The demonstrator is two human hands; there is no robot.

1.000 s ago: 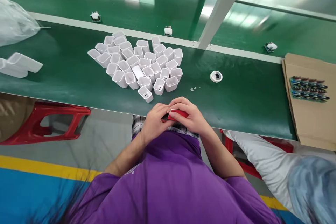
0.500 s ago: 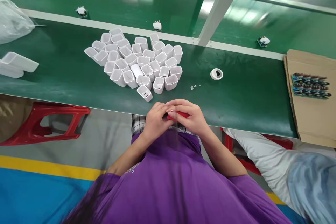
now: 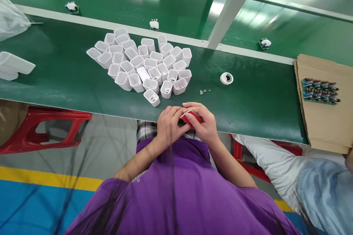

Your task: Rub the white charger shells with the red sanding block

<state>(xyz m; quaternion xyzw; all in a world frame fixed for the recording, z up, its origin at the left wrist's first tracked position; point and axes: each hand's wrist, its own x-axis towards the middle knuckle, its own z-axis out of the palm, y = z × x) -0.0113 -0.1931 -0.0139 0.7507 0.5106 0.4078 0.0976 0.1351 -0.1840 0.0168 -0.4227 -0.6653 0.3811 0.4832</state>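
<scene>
Evidently held at the near edge of the desk [image 3: 261, 99], close to the plaid cloth [image 3: 145, 131] at the lap: red piece [image 3: 194, 113], pale along one edge, tilted. Clasped in the right hand [image 3: 206, 125], thumb across the red face. Met at its left end by the left hand [image 3: 168, 126]; impossible to tell whether gripping anything there, with fingers overlapping and underside hidden. Main risk, by judgement: a slip from under that thumb, caused by a smooth face or a push from the left. Likely then to drop toward lap or floor [image 3: 110, 132].

Just beyond, at the front of the cluster: slotted white housing [image 3: 151, 97], leaning. Liable to be toppled by a forward knuckle, with the bump passed on to the white housings [image 3: 143, 74] packed behind. Rightward, loose white crumbs [image 3: 202, 91], easily scattered by a forearm. Farther right, white ring-shaped roll [image 3: 226, 78], lying flat, little at risk. Outermost, circuit boards [image 3: 320, 91] on cardboard [image 3: 325, 128], exposed to a stray elbow from the co-worker [image 3: 317, 183].
</scene>
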